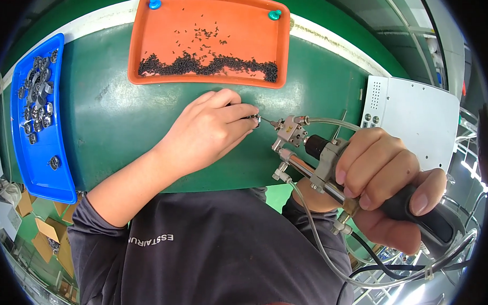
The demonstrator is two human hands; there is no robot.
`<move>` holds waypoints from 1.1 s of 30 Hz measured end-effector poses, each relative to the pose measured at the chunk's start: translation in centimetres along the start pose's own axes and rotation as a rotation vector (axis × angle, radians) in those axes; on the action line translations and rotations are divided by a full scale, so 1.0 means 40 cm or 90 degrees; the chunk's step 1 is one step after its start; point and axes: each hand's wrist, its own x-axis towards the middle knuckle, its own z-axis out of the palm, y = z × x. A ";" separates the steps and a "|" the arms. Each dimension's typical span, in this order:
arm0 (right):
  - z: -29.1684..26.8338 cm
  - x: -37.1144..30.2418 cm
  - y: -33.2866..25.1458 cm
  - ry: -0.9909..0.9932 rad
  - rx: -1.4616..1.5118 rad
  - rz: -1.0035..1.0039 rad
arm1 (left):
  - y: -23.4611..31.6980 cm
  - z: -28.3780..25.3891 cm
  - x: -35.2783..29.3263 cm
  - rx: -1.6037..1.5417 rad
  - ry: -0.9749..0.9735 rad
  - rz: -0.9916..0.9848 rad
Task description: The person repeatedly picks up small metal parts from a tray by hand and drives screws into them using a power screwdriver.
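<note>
My left hand (208,129) is closed over the middle of the green table, palm down. Between its fingertips is a small metal-and-black part (257,121), mostly covered by the fingers. My right hand (385,182) wraps round the black grip of a dispensing gun (324,168) with a metal body, a black knob and clear hoses. Its thin needle points left and ends at the small part; whether it touches cannot be made out.
Beyond my hands lies an orange tray (173,42) of tiny black pieces (187,63), with a blue and a green knob-like item in its corners. A blue tray (48,159) of small metal parts (38,95) is at left. A white box-shaped device (409,120) stands at right; hoses hang below the gun.
</note>
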 end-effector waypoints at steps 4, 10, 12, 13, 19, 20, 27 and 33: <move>0.003 0.008 0.010 -0.006 0.007 -0.006 | 0.004 -0.001 -0.009 0.015 0.005 0.001; 0.028 0.030 0.018 -0.040 -0.016 0.054 | 0.000 -0.003 -0.016 0.020 -0.015 0.022; 0.031 0.027 0.012 -0.071 -0.044 0.021 | -0.005 0.005 -0.008 0.020 -0.013 0.027; 0.025 0.021 0.007 -0.070 -0.018 0.033 | -0.003 0.003 -0.015 0.019 -0.017 0.014; 0.007 0.002 -0.060 0.089 -0.018 -0.037 | -0.014 -0.010 -0.024 0.007 -0.002 0.028; -0.004 0.003 -0.062 0.079 -0.018 -0.064 | -0.014 -0.013 -0.026 0.005 -0.005 0.028; -0.031 -0.003 -0.051 0.081 -0.005 -0.052 | -0.009 -0.002 -0.011 -0.022 -0.011 -0.012; -0.034 0.004 -0.038 0.015 0.048 0.010 | -0.013 -0.004 -0.012 -0.037 -0.009 -0.017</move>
